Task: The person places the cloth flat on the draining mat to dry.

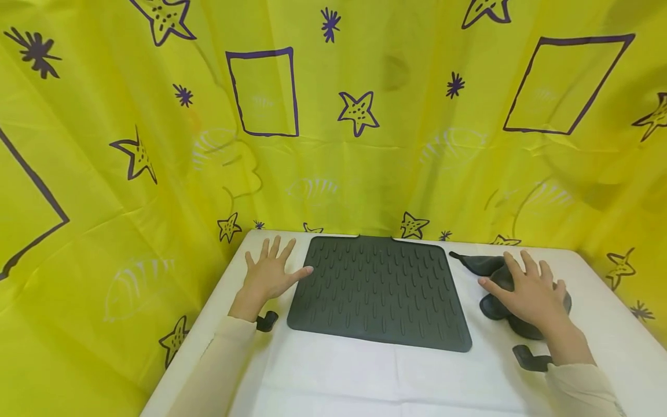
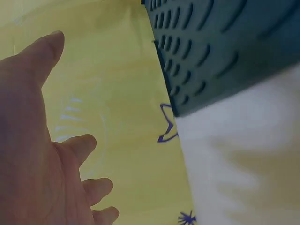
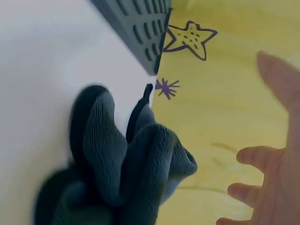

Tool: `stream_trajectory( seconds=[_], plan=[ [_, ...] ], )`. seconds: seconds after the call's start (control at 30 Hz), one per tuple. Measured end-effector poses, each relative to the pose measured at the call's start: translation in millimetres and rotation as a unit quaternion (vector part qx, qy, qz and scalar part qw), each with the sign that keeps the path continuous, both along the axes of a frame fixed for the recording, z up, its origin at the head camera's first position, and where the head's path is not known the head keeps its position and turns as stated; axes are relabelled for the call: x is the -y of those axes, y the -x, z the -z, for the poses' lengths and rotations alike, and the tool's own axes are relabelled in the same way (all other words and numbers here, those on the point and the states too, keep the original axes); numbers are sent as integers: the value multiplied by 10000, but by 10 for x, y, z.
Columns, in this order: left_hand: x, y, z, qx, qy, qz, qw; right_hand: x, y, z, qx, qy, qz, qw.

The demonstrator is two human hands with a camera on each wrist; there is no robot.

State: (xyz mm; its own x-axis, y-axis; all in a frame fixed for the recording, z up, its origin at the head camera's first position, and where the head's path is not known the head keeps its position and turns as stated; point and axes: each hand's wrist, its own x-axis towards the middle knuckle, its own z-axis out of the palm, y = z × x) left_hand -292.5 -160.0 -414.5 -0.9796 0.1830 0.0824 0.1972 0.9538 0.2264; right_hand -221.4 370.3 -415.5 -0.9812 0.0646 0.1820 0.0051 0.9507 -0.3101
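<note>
Head: L hand (image 1: pixel 268 278) spread by left edge of dark-grey rectangular ribbed rubbery mat (image 1: pixel 380 289); R hand (image 1: pixel 534 296) over dark-grey knit glove-like pile (image 1: pixel 494 307) on white tabletop (image 1: pixel 333 376), just right of mat. Imo pinch one raised fold for clean lift.
L wrist: fingers (image 2: pixel 82 147) wide, nothing held; mat contact unclear.
R wrist: fingers splayed, nothing held, apart from pile.

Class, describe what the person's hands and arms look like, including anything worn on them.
The left hand and right hand show no gloves or rings. The left sleeve and right sleeve are plain cream. A small, black, blocky left wrist device matches the right wrist device; no cables show.
</note>
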Motion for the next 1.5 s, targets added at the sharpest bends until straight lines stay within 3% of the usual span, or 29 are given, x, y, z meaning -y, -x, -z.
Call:
stream_trajectory(
  seconds=[0.17,0.37,0.63,0.83,0.97,1.23,1.5],
  plan=[
    [-128,-32,124,32,-222,12,9997,12,15,76,-21,253,119,9996],
    [-263,3,254,242,-612,114,9978,47,86,106,229,604,445,9969],
    [-344,71,330,542,-799,-33,9953,63,184,186,691,1007,696,9901],
    [-329,40,353,704,-971,11,9928,-9,154,358,928,1012,740,9878],
    [-313,13,411,753,-809,-9,9939,-49,126,465,1045,918,741,9875],
    [-337,39,363,606,-717,152,9955,-129,134,452,328,721,770,9939],
    [-354,74,364,613,-686,170,9956,-253,142,388,23,993,1040,9896]
  ],
)
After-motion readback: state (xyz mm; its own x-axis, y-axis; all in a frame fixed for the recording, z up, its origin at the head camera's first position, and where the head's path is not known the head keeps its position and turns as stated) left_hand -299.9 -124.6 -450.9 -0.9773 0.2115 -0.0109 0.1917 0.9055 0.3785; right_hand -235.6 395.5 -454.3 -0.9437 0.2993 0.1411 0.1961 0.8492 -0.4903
